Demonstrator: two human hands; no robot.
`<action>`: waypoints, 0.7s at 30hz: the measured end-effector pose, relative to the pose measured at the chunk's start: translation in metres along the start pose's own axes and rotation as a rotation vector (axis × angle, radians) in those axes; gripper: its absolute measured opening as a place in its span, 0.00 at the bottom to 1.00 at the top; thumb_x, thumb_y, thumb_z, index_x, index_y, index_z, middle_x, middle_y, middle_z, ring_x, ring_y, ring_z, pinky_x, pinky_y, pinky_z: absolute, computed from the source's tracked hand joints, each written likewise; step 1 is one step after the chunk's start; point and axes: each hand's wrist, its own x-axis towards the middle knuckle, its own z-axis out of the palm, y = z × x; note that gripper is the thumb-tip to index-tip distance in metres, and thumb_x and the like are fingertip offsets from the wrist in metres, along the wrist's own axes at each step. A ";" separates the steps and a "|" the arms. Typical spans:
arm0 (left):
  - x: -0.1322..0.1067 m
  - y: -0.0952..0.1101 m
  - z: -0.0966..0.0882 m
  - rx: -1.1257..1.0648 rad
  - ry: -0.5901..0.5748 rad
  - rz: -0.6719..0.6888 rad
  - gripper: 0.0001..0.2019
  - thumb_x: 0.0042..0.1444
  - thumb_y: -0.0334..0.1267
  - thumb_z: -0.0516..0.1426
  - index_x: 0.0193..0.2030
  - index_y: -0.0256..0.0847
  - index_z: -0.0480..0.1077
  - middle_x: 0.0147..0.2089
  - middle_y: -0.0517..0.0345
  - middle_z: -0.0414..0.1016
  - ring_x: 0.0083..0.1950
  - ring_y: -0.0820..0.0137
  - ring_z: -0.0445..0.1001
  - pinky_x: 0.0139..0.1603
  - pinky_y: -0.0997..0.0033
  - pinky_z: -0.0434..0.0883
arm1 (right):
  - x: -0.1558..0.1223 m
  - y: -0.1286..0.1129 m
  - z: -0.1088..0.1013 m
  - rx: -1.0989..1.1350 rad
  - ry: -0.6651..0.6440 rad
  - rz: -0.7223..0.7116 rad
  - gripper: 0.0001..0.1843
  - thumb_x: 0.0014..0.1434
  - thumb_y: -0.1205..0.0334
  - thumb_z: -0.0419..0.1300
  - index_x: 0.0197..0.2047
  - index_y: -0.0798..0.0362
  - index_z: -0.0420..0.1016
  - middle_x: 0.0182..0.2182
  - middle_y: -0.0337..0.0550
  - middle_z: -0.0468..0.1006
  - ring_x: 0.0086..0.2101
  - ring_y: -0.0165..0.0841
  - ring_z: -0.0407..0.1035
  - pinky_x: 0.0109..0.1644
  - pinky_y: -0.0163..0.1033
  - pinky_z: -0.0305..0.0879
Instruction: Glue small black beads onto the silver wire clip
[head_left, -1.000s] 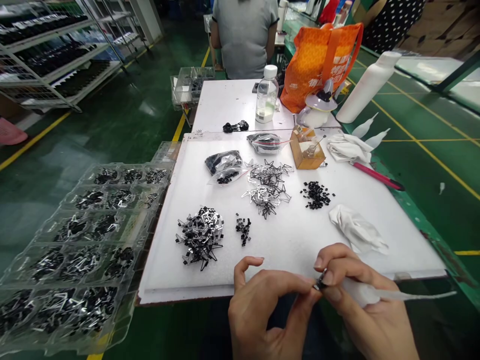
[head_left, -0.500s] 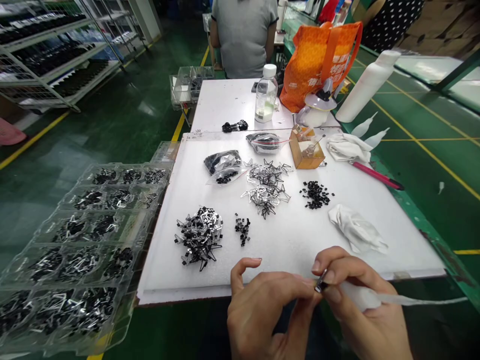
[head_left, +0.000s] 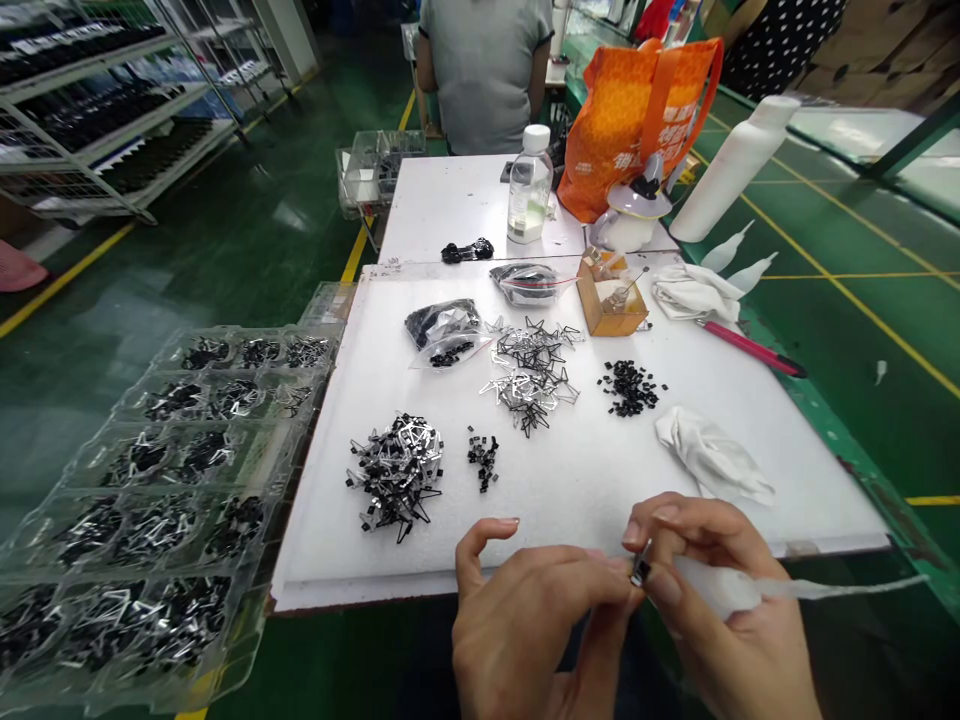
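Observation:
My left hand [head_left: 540, 620] is closed in a pinch, its index finger and thumb pressed on a small shiny black metal piece [head_left: 640, 571]. The fingertips of my right hand [head_left: 720, 590] meet the same piece from the other side. Tucked in the right palm is a translucent white bulb-shaped thing [head_left: 712, 588] with a long thin tail pointing right. Most of the black piece is covered by fingers. Beyond my hands, a heap of black and silver bent-wire clips [head_left: 397, 470] lies beside a few small black bits [head_left: 484, 460].
More wire clips [head_left: 532, 370] and black bits [head_left: 634, 388] lie on the white table [head_left: 570, 500]. Behind them are zip bags [head_left: 446, 325], a wooden box [head_left: 611, 305], a bottle [head_left: 529, 190] and an orange bag [head_left: 630, 130]. White cloths [head_left: 712, 455] lie right; a compartment tray [head_left: 277, 470] stands left.
Both hands stay together at the black piece, which has turned slightly. The right fingers have shifted a little around it. The view has moved slightly.

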 end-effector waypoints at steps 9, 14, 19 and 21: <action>-0.001 -0.005 -0.002 -0.007 -0.031 0.053 0.19 0.52 0.14 0.63 0.41 0.45 0.73 0.37 0.73 0.86 0.35 0.77 0.85 0.69 0.71 0.59 | 0.002 -0.001 0.001 -0.069 0.003 0.005 0.11 0.66 0.59 0.67 0.52 0.40 0.79 0.24 0.34 0.72 0.35 0.24 0.76 0.44 0.23 0.74; 0.000 -0.007 -0.003 0.020 -0.060 0.052 0.18 0.54 0.16 0.62 0.42 0.46 0.71 0.37 0.74 0.85 0.34 0.77 0.84 0.68 0.71 0.58 | 0.001 0.002 0.000 -0.087 0.017 0.040 0.12 0.66 0.58 0.68 0.53 0.39 0.78 0.27 0.35 0.73 0.37 0.24 0.76 0.44 0.22 0.74; -0.002 -0.003 0.002 -0.075 -0.012 -0.094 0.17 0.55 0.19 0.65 0.41 0.48 0.73 0.36 0.78 0.85 0.31 0.78 0.83 0.66 0.73 0.59 | -0.006 0.009 -0.008 -0.160 0.021 0.055 0.14 0.66 0.56 0.67 0.55 0.39 0.77 0.32 0.37 0.76 0.39 0.25 0.75 0.44 0.24 0.73; -0.002 0.000 0.004 -0.172 0.056 -0.279 0.14 0.55 0.23 0.68 0.37 0.50 0.77 0.33 0.78 0.83 0.30 0.78 0.81 0.66 0.72 0.60 | 0.008 0.010 -0.020 -0.191 0.040 0.065 0.15 0.68 0.53 0.64 0.57 0.42 0.78 0.36 0.40 0.78 0.33 0.25 0.71 0.40 0.28 0.71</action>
